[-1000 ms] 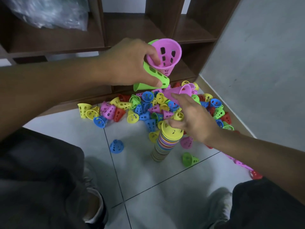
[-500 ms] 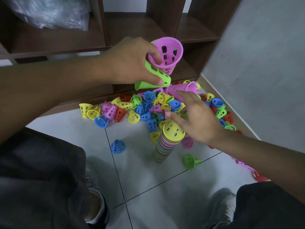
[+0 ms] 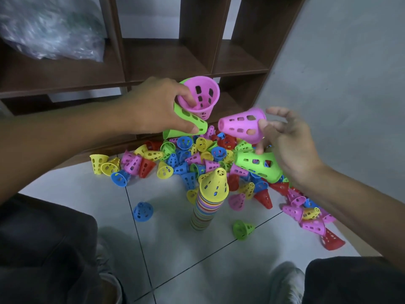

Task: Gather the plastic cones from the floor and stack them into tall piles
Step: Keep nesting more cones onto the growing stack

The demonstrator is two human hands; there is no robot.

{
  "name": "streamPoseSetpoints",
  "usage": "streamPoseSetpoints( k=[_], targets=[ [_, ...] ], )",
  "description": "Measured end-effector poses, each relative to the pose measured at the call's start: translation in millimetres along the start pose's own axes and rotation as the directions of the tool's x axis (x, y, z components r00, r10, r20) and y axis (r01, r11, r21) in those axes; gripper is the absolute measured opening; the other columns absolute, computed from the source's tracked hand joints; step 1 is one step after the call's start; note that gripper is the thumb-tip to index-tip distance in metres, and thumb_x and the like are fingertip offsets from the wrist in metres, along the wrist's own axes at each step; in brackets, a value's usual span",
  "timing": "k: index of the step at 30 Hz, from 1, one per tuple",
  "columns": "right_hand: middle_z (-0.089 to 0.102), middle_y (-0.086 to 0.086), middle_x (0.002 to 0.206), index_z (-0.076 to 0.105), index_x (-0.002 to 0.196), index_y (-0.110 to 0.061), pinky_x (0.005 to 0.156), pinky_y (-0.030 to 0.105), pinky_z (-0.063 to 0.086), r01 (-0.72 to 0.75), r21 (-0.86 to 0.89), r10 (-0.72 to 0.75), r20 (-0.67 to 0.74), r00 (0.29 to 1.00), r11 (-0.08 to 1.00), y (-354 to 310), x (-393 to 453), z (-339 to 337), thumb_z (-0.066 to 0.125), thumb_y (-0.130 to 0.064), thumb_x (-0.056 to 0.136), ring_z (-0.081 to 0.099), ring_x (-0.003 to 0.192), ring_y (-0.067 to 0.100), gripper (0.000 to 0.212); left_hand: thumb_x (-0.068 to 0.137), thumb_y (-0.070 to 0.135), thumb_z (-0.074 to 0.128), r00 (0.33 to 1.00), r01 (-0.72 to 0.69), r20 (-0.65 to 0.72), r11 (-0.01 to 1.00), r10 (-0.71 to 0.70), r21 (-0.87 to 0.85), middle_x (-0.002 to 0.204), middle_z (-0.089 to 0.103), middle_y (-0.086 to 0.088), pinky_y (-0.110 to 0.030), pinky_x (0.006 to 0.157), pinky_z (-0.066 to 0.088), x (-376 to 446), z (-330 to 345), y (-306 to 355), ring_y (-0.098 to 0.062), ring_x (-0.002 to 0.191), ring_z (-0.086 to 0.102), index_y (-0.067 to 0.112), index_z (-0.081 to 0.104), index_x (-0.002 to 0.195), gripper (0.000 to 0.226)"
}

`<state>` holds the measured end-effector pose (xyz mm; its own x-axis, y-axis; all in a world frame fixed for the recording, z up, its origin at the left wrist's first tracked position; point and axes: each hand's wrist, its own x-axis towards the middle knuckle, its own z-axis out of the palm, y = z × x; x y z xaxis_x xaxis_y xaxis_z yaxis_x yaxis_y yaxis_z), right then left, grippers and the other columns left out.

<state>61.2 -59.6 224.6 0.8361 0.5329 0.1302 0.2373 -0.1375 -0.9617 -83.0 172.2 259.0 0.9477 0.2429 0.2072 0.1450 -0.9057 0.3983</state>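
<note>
A tall stack of coloured cones (image 3: 205, 210) stands on the floor, topped by a yellow cone (image 3: 214, 184). Behind it lies a heap of loose cones (image 3: 190, 154) in several colours. My left hand (image 3: 153, 108) is raised above the heap and grips a pink cone (image 3: 200, 96) and a green cone (image 3: 186, 126), both open end up. My right hand (image 3: 287, 141) is lifted to the right of the stack, holding a pink cone (image 3: 243, 126) and a green cone (image 3: 258, 164) on their sides, narrow ends pointing left.
A dark wooden shelf unit (image 3: 166, 55) stands behind the heap, with a plastic bag (image 3: 50, 29) on its left shelf. A grey wall (image 3: 341, 84) closes the right side. Single blue (image 3: 142, 212) and green (image 3: 242, 229) cones lie near the stack. My knees and shoes fill the bottom.
My right hand rose from the top of the stack, now carrying a pink and a green cone. The left hand stayed almost still with its two cones.
</note>
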Motion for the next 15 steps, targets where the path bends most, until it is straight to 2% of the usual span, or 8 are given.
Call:
streamPoseSetpoints(
  k=[3,6,9,12,15],
  targets=[
    [0.069,0.002,0.072,0.064,0.112,-0.002,0.051,0.027,0.047,-0.237,0.080,0.230,0.082,0.970,0.968,2,-4,-7,0.055,-0.016,0.103,0.051,0.046,0.013,0.019,0.071,0.054,0.083,1.000,-0.023,0.006,0.999,0.023,-0.025,0.099,0.055,0.018,-0.012,0.069,0.035,0,2,7,-0.004,0.091,0.052,0.028,0.071,0.118,0.056],
    [0.064,0.001,0.063,0.062,0.115,0.000,0.042,0.021,0.045,-0.407,0.187,0.365,0.221,0.904,0.894,2,-11,-10,0.053,-0.022,0.104,0.050,0.045,0.009,0.026,0.070,0.056,0.083,0.999,-0.051,0.008,0.997,0.052,-0.050,0.105,0.059,0.016,-0.018,0.074,0.041,-1,4,14,-0.005,0.097,0.056,0.029,0.071,0.119,0.057],
    [0.064,0.006,0.070,0.060,0.124,0.000,0.049,0.026,0.048,-0.505,0.212,0.457,0.239,0.857,0.837,10,-13,-6,0.055,-0.020,0.102,0.054,0.044,0.010,0.030,0.071,0.056,0.082,0.998,-0.062,0.019,0.993,0.064,-0.102,0.111,0.062,0.018,-0.017,0.076,0.043,-2,6,20,-0.004,0.101,0.059,0.031,0.070,0.120,0.056],
    [0.066,0.004,0.080,0.064,0.110,-0.013,0.066,0.034,0.045,-0.576,0.184,0.533,0.236,0.812,0.796,19,-14,-2,0.058,-0.019,0.101,0.057,0.045,0.009,0.013,0.071,0.055,0.083,0.997,-0.065,0.030,0.988,0.069,-0.143,0.114,0.063,0.020,-0.011,0.074,0.042,-2,10,24,0.001,0.098,0.059,0.033,0.069,0.119,0.054],
    [0.065,0.002,0.082,0.068,0.106,-0.016,0.069,0.035,0.046,-0.587,0.158,0.555,0.204,0.806,0.794,25,-14,2,0.059,-0.018,0.101,0.056,0.046,0.008,0.011,0.072,0.054,0.083,0.995,-0.066,0.060,0.985,0.077,-0.158,0.111,0.061,0.022,-0.002,0.068,0.041,-2,14,26,0.011,0.095,0.056,0.035,0.068,0.119,0.053]
  ],
)
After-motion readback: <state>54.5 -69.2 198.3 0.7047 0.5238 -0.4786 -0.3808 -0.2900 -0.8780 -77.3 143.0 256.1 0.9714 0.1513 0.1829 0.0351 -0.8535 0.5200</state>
